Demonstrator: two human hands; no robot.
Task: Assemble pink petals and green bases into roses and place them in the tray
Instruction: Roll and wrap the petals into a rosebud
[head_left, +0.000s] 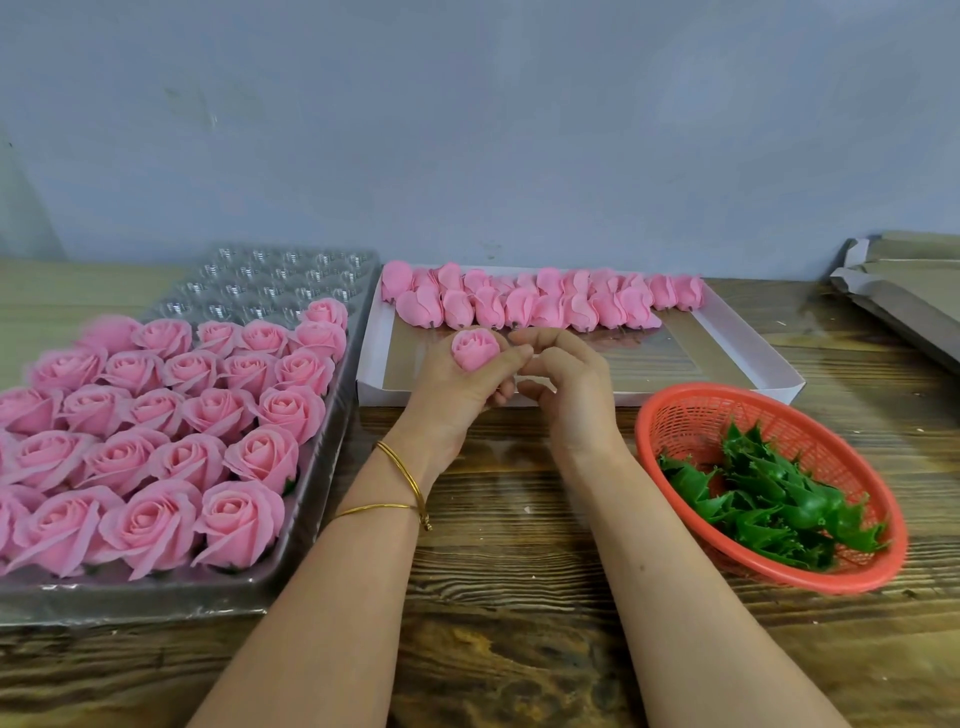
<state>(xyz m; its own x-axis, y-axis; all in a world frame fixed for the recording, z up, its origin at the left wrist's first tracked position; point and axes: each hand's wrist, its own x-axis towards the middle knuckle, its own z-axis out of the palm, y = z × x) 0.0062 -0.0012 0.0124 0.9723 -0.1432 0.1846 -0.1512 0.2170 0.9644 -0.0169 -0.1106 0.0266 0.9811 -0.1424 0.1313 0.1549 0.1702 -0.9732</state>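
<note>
Left grip (457, 389) clenched round pink bud (474, 349), mid-air before box (379, 395). Right grip (566, 395) curled at its base; holding anything, cannot tell. Bud probably light, soft, crushable: hold low, gently.

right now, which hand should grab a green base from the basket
Right, probably. The basket of green bases sits on the side of the right hand, while the left hand grips the pink bud and is farther away.
</note>
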